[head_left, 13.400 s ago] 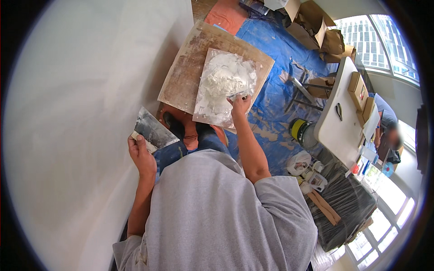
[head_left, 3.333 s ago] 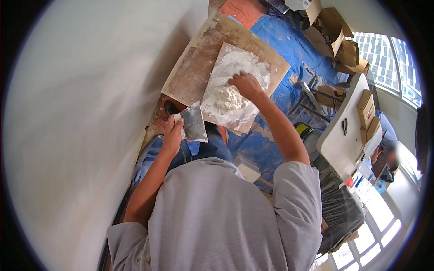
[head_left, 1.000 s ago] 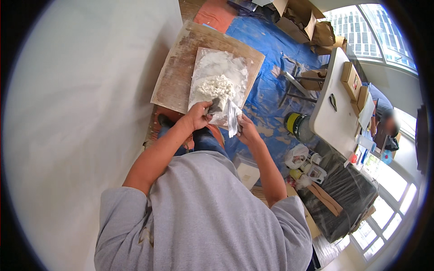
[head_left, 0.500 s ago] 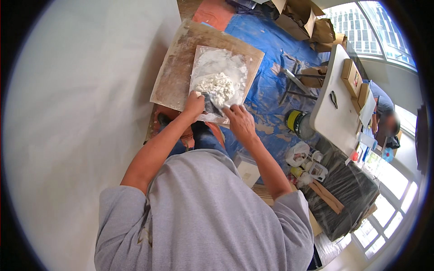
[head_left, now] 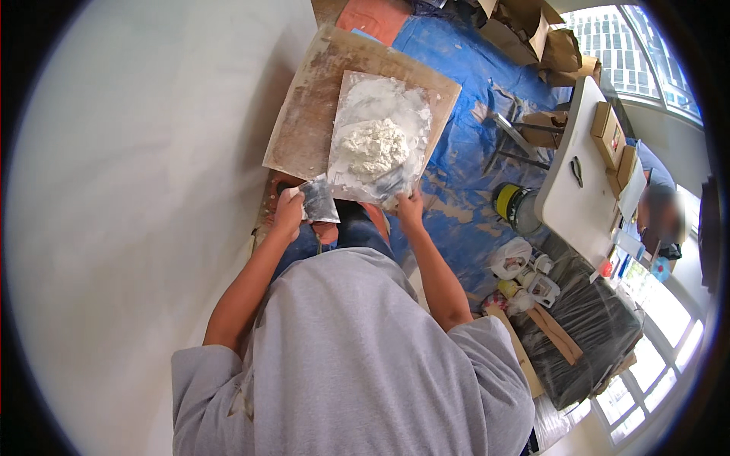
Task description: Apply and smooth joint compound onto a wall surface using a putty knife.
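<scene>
My left hand [head_left: 287, 216] is closed round a putty knife [head_left: 319, 201], its wide metal blade streaked with white and held just off the board's near left corner. A mound of off-white putty [head_left: 376, 146] sits on the smeared, pale mixing board [head_left: 344, 102]. At the board's near right corner my right hand [head_left: 411, 210] is closed on what looks like a second putty knife [head_left: 392, 182]. That grey blade lies low against the board, and the fingers cover its handle.
Beneath the mixing board is a larger brown board [head_left: 304, 121]. A white wall [head_left: 152, 190] rises on the left. Blue sheeting [head_left: 449, 144] covers floor to the right, with a bucket [head_left: 517, 207] and a white table [head_left: 574, 175]. A person [head_left: 658, 190] is beyond the table.
My left hand has drawn its putty knife off the board, toward the left and nearer me. The right hand has moved to the near right corner. The putty is gathered into a more compact mound.
</scene>
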A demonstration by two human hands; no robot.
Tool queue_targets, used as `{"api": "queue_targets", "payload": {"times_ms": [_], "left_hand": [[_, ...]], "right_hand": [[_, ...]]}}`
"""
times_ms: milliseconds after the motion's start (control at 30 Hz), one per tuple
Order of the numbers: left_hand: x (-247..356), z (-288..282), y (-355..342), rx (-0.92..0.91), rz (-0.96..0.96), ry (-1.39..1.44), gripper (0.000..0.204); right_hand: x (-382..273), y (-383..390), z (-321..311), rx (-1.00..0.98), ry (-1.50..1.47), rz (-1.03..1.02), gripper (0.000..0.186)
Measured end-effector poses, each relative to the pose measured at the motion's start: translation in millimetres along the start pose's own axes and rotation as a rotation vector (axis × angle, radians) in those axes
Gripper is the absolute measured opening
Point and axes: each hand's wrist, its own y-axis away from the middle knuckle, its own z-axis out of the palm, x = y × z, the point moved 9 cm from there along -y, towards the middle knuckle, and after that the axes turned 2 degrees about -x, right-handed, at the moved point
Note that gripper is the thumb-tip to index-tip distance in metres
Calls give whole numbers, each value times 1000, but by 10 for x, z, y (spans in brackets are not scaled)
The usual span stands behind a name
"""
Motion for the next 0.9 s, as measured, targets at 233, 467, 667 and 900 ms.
{"api": "queue_targets", "payload": {"times_ms": [233,467,667,900], "left_hand": [[-46,-416,171,78,-48,-11,23],[145,-302,255,-2,-85,0,21],[233,-330,217,-98,-47,24,23],[266,-342,292,-64,-47,48,18]], "right_hand": [[1187,266,267,66,-281,383,33],[925,9,1111,173,-578,293,32],[16,-158,1405,267,-768,149,34],[-841,-478,932,243,-608,22,30]]}}
